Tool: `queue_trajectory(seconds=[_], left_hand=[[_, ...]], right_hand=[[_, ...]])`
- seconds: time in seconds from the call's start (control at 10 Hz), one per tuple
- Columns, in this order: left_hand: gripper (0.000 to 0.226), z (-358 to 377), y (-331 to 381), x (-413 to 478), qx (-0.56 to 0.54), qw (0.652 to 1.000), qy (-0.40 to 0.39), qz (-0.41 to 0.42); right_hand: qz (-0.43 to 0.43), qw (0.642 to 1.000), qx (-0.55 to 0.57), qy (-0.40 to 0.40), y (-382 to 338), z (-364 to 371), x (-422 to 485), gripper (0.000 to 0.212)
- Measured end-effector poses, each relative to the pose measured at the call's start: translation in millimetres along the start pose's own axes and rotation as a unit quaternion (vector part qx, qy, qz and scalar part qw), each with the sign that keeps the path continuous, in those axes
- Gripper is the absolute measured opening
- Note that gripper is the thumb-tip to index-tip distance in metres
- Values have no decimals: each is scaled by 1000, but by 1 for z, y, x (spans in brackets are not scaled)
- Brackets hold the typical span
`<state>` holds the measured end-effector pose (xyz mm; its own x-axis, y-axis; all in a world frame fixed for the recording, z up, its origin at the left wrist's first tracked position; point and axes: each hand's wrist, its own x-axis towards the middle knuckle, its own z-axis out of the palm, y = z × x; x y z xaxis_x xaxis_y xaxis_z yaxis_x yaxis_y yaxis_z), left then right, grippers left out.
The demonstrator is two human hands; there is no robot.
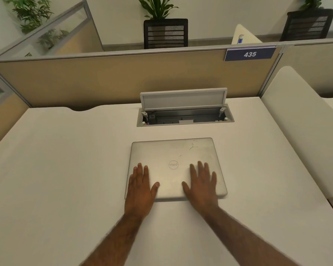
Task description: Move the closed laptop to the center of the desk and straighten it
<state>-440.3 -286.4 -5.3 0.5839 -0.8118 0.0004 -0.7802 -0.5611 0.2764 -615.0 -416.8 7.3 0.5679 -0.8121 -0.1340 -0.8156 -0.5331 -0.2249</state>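
Observation:
A closed silver laptop (174,156) lies flat on the white desk (65,160), a little right of the desk's middle, its edges nearly square with the desk front. My left hand (140,189) rests palm down on the lid's near left part, fingers spread. Palm down on the near right part lies my right hand (202,187), fingers also apart. Both palms overlap the laptop's front edge. Neither hand curls around the laptop.
An open cable box (185,117) with its raised lid sits in the desk just behind the laptop. A tan partition (104,77) with a blue 435 sign (250,54) closes the back. A white side panel (296,121) stands at the right.

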Motion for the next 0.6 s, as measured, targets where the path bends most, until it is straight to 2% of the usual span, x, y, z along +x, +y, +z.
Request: queue_trajectory(seconds=[0.1,0.4,0.5,0.6], left_hand=[[74,6,2,-7,22,999,-14,27],[75,5,8,-22,27,998,-56,11],[77,2,3,-29,10,999,-44,7],[74,-10,3,-34,12,998,27,47]], right_hand=[[-69,997,-6,-20,-15,12,-12,75],[-45,997,-44,-38,-14,22,-27,84],[-58,997,-59,-7,-21,12,-35,74],[-74,994,-77,25,-25,6,-37,76]])
